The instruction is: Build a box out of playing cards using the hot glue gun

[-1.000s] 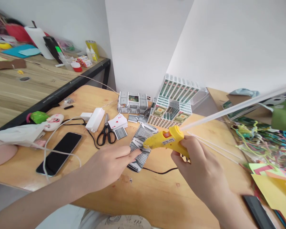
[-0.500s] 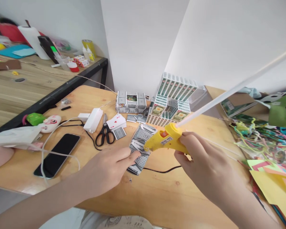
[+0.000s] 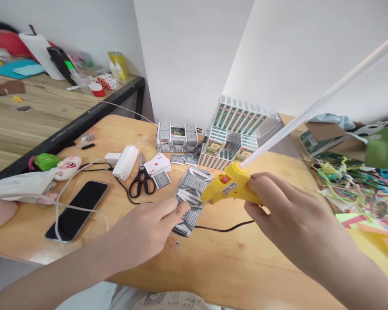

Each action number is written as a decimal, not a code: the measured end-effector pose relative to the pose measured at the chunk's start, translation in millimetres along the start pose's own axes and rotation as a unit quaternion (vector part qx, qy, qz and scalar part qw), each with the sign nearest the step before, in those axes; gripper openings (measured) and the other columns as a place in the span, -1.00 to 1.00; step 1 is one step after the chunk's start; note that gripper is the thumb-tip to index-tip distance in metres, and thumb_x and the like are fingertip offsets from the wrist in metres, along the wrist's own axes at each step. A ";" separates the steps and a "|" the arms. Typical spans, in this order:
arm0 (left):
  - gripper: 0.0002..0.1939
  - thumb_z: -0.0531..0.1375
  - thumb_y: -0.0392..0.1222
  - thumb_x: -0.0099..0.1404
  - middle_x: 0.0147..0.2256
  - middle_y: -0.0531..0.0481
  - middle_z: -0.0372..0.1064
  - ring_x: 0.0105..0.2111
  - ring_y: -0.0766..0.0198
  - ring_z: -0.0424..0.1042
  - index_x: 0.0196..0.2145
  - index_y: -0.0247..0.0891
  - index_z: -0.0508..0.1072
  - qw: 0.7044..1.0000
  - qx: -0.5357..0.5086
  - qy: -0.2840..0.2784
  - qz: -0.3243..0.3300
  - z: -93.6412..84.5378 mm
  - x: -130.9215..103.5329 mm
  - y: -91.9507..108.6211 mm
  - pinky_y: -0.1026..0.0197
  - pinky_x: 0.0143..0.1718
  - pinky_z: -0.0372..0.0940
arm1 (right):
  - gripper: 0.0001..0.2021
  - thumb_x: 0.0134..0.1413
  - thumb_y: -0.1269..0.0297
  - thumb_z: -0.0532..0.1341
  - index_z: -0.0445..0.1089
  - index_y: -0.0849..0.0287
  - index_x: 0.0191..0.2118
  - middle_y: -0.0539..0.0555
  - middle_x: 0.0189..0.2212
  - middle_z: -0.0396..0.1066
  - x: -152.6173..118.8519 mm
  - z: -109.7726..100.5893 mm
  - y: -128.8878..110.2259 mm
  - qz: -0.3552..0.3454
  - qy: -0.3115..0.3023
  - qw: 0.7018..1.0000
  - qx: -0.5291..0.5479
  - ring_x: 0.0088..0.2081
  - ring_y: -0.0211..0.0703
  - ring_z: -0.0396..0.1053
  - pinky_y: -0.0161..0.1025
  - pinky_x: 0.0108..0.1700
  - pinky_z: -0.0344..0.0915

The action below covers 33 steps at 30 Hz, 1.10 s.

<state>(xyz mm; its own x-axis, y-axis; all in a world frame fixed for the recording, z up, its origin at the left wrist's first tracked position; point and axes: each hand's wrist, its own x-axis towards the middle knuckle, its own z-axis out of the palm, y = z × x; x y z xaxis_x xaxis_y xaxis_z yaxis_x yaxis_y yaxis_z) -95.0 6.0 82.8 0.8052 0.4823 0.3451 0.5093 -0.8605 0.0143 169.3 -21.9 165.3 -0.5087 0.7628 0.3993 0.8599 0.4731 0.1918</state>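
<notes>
My right hand (image 3: 284, 211) is wrapped round a yellow hot glue gun (image 3: 229, 185), from whose back a long translucent glue stick (image 3: 310, 107) slants up to the right. The gun's nozzle points left, close to a piece made of grey patterned playing cards (image 3: 194, 183); whether it touches cannot be told. Pinched at the near left side of that card piece are the fingers of my left hand (image 3: 155, 224), which hide part of it. A white strip runs across the middle of the piece.
Black scissors (image 3: 142, 178) and loose playing cards (image 3: 158, 164) lie beyond my left hand. A phone (image 3: 77, 211), white cable and white power box (image 3: 126, 162) are at left. Stacked card boxes (image 3: 233, 129) and a card-built model (image 3: 177, 137) stand behind; coloured yarn (image 3: 345, 185) lies at right.
My right hand has drawn the glue gun slightly to the right, its nozzle moving along the card piece. My left hand keeps its grip in nearly the same place.
</notes>
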 end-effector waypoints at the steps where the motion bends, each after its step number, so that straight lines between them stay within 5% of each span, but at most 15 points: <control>1: -0.58 -0.07 -0.48 0.30 -0.17 -0.20 0.41 -0.31 0.22 0.43 0.08 -0.40 0.29 1.000 0.000 -0.003 -0.001 0.3 -0.7 -0.3 0.23 -0.39 0.31 | -0.87 0.12 0.48 0.03 0.10 0.11 -0.38 0.00 -0.42 0.28 0.1 -0.7 0.4 0.000 -0.004 1.000 -0.002 -0.55 -0.28 0.12 -0.32 -0.55 0.03; 24: -0.56 -0.04 -0.48 0.29 -0.10 -0.19 0.40 -0.27 0.20 0.44 0.10 -0.36 0.26 0.999 -0.010 -0.035 -0.003 1.3 2.7 1.6 0.20 -0.28 0.34 | -0.86 0.07 0.51 0.05 0.11 0.12 -0.37 -0.02 -0.44 0.25 8.0 -2.6 2.7 -0.004 -0.030 0.999 -0.023 -0.57 -0.31 0.06 -0.33 -0.57 -0.07; 33: -0.61 -0.08 -0.48 0.30 -0.19 -0.16 0.42 -0.30 0.20 0.44 0.01 -0.35 0.34 1.000 -0.022 0.013 -0.013 -0.5 9.4 2.4 0.20 -0.32 0.33 | -0.86 0.01 0.53 -0.01 0.11 0.12 -0.37 -0.03 -0.51 0.24 17.3 9.9 -3.7 0.027 -0.027 0.999 0.026 -0.61 -0.32 0.13 -0.34 -0.60 -0.11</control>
<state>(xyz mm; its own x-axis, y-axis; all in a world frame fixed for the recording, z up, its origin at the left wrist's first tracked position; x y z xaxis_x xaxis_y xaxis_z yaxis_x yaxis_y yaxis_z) -86.3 8.4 86.6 0.7836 0.5001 0.3687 0.5150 -0.8548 0.0648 156.9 -6.1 162.6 -0.4638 0.8102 0.3584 0.8838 0.4515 0.1230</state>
